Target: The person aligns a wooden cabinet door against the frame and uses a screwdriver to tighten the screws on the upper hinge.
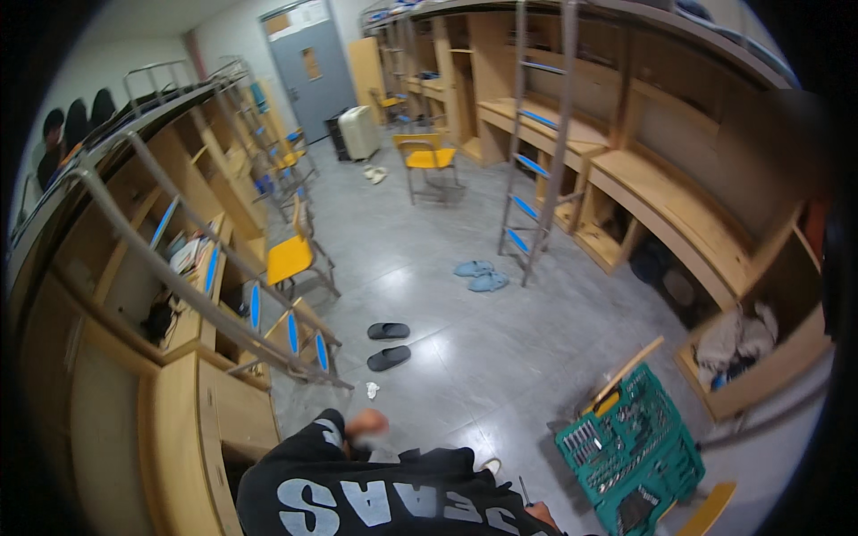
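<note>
At the lower edge, my right hand (541, 513) is closed round a slim screwdriver-like tool (525, 489), its thin dark shaft pointing up; the grip is mostly hidden. My left hand (366, 422) reaches out past the dark sleeve, smeared by motion. Something pale and whitish (371, 441) shows just under it, too blurred to name. Right of my right hand, a green tool case (630, 447) lies opened, with sockets and other metal tools in its slots. It rests on a yellow-seated chair (710, 509), which shows only in part.
Grey slippers (389, 358), a crumpled white scrap (372, 390) and blue slippers (487, 277) lie on the tiled floor. Yellow chairs (290, 257) and bunk ladders (536, 161) stand along the wooden desks (670, 192). A white suitcase (359, 134) stands near the grey door (313, 80).
</note>
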{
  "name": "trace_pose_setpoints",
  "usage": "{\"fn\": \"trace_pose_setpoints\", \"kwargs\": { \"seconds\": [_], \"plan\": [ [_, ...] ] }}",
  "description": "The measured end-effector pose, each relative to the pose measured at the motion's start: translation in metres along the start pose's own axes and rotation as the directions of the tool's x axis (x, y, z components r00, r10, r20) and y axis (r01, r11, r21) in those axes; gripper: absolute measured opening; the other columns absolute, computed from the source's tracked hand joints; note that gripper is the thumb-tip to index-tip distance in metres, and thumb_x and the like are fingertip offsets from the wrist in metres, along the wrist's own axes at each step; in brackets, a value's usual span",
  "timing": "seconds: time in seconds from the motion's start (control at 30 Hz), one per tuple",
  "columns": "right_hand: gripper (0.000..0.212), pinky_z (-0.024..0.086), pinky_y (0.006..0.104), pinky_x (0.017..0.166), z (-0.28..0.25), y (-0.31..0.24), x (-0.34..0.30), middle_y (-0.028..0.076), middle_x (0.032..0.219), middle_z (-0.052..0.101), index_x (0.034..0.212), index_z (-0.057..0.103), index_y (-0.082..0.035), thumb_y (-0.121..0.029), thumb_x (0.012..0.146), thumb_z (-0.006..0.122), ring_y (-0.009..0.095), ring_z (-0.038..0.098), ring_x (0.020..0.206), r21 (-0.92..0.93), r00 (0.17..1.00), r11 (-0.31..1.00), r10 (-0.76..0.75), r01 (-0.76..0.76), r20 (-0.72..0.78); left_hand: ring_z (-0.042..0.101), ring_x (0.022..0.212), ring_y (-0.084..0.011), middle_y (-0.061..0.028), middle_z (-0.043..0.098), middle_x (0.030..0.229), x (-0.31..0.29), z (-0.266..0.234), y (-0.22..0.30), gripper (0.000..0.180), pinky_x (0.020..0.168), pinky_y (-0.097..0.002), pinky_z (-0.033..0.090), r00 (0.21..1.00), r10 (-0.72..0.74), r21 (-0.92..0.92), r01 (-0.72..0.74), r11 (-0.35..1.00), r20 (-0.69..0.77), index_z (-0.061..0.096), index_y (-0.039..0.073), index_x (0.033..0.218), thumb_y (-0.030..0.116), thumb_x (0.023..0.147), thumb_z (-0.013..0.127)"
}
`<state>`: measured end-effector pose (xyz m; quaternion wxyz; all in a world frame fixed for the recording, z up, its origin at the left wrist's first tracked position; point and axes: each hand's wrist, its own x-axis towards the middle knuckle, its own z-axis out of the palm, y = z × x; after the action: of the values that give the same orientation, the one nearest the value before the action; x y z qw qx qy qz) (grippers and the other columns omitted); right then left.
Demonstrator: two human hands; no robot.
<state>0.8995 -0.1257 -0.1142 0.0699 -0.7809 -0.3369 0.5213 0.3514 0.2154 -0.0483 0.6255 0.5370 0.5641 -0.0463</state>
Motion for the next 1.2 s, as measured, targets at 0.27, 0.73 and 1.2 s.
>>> {"fn": "trace_pose_setpoints", "kwargs": {
  "seconds": [0.27,0.73,1.2],
  "plan": [
    [0.032,0.048,0.0351,0.056,-0.074,-0.274,0.167,0.011,0.062,0.062,0.068,0.065,0.002,-0.029,0.073,0.073,0.022,0.060,0.056,-0.369,0.892,0.890,-0.085,0.268,0.443,0.065,0.072,-0.0184,-0.0084,0.068,0.086,-0.079,0.036,-0.085,0.021,0.061,-0.0337,0.051,0.918,-0.349,-0.415,0.246,0.876,-0.191,0.064,0.004,0.096,0.019,0.084,0.055],
    [0.010,0.044,0.0349,0.049,-0.136,-0.623,0.342,0.008,0.062,0.060,0.071,0.063,0.003,-0.007,0.072,0.063,0.022,0.058,0.053,-0.682,0.757,0.331,-0.306,0.653,0.577,0.063,0.063,-0.0180,-0.0074,0.067,0.076,0.058,-0.104,0.026,0.017,0.054,-0.0341,0.049,0.669,-0.194,-0.546,-0.367,0.753,-0.717,0.066,0.005,0.089,0.015,0.079,0.056],
    [0.007,0.038,0.0256,0.047,-0.090,-1.000,0.478,0.004,0.064,0.054,0.084,0.056,-0.003,-0.001,0.078,0.059,0.012,0.049,0.052,-0.020,0.599,0.833,-0.381,0.554,0.704,0.064,0.077,-0.0157,-0.0088,0.067,0.086,0.001,-0.349,0.099,0.017,0.072,-0.0303,0.053,0.124,-0.293,-0.315,-0.489,0.813,-0.948,0.064,0.000,0.095,0.009,0.090,0.050]
  ]
}}
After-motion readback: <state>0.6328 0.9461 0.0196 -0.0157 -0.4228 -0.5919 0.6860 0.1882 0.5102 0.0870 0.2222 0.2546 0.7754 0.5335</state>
